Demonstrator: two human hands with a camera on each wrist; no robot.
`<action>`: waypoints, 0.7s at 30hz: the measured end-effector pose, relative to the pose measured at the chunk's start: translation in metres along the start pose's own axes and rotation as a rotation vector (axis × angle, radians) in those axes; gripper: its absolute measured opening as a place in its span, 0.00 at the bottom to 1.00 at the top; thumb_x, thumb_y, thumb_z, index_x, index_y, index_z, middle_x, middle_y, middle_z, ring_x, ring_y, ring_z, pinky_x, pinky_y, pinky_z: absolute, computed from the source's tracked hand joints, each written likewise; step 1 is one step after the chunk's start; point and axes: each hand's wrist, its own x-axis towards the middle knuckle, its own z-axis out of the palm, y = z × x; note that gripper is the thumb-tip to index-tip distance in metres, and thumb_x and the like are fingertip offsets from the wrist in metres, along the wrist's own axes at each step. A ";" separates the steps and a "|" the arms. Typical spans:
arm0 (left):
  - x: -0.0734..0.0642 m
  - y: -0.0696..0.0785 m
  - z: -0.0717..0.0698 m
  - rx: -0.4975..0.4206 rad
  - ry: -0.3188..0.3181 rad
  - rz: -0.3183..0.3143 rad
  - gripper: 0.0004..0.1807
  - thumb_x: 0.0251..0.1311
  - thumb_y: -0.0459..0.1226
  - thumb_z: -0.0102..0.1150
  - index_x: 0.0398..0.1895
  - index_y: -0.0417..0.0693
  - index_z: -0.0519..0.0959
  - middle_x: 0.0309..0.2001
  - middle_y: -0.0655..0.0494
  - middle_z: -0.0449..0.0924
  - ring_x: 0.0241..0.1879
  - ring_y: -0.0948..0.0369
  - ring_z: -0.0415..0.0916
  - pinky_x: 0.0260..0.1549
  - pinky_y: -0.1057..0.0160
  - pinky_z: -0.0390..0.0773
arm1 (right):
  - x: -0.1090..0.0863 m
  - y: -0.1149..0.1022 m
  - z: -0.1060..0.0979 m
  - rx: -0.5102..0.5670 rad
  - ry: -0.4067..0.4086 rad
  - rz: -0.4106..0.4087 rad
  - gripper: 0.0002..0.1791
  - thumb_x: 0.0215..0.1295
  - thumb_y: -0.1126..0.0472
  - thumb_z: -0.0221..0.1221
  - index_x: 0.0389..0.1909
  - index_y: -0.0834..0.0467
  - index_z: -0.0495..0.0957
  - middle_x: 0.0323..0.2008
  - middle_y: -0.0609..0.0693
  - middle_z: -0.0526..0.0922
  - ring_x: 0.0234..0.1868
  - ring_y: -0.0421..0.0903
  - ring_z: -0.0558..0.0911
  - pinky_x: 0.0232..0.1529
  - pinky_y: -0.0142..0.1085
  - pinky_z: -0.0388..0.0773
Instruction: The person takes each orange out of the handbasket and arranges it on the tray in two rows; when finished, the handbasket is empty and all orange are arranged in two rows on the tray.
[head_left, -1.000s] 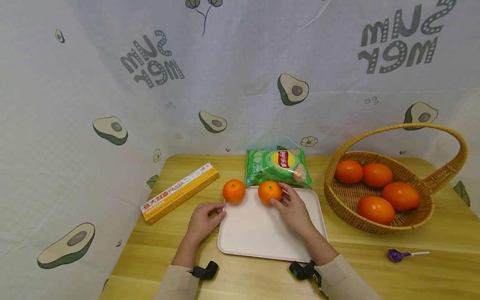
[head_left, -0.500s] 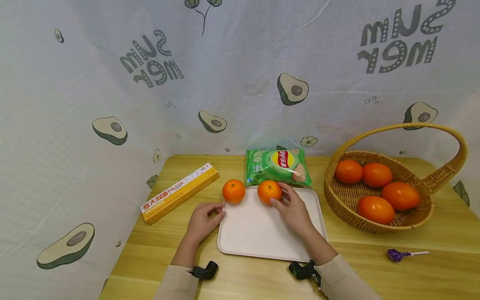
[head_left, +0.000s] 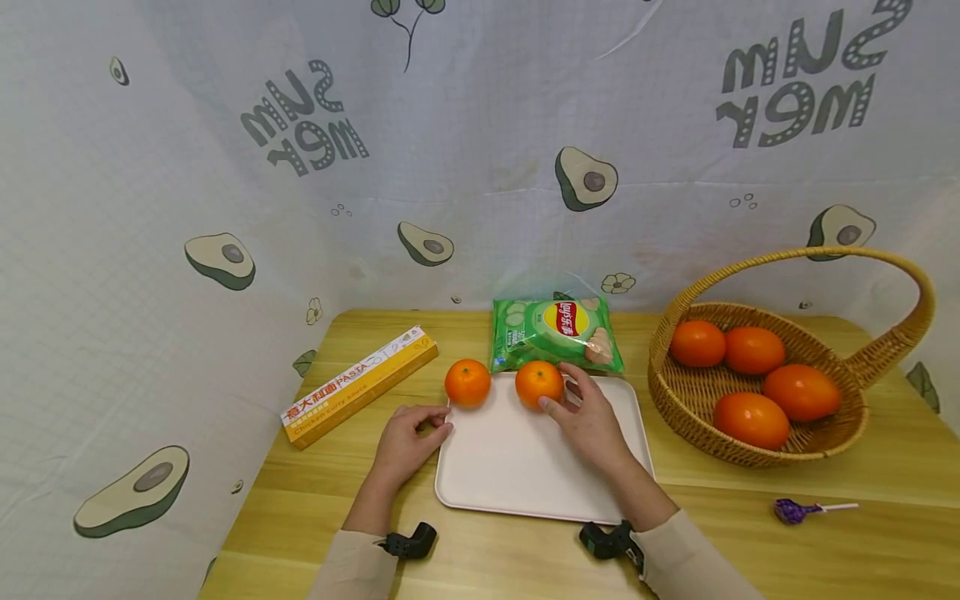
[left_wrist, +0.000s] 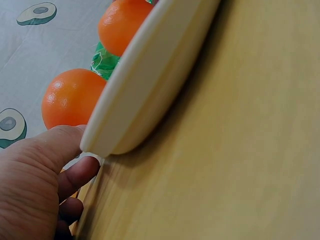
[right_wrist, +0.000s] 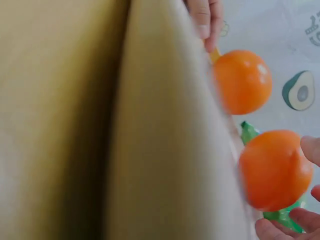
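In the head view a shallow white tray lies on the wooden table. At its left rim is my left hand; in the left wrist view the thumb meets the rim, with the index finger close beneath. Two oranges stand along the tray's back: a left orange at the corner and a right orange near the middle. My right hand holds the right orange from its right side, thumb in front and fingers behind. The right wrist view shows this orange between spread fingertips, the outer ones slightly apart from it.
Behind the tray lies a green chip bag. A pasta box rests at the left. The wicker basket, right of the tray, has a tall handle and several orange fruits. In front of it lies a purple lollipop.
Hardly anything differs. The right index fingertip has shifted very slightly back along the right orange; the tray, both oranges and the left hand stay in place.
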 end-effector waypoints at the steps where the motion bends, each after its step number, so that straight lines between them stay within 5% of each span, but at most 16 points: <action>1: 0.000 0.000 0.000 -0.002 -0.001 -0.001 0.11 0.59 0.41 0.73 0.46 0.57 0.89 0.34 0.67 0.85 0.38 0.65 0.71 0.39 0.66 0.70 | 0.000 -0.001 -0.001 -0.001 0.002 -0.003 0.41 0.67 0.58 0.67 0.77 0.57 0.59 0.76 0.61 0.61 0.76 0.64 0.65 0.67 0.49 0.72; 21: -0.001 0.003 -0.001 0.015 -0.002 -0.001 0.11 0.59 0.42 0.73 0.45 0.57 0.89 0.34 0.67 0.84 0.37 0.66 0.70 0.39 0.67 0.70 | -0.024 -0.040 -0.046 -0.085 0.043 -0.146 0.43 0.69 0.57 0.66 0.78 0.59 0.54 0.75 0.64 0.63 0.73 0.65 0.67 0.68 0.58 0.70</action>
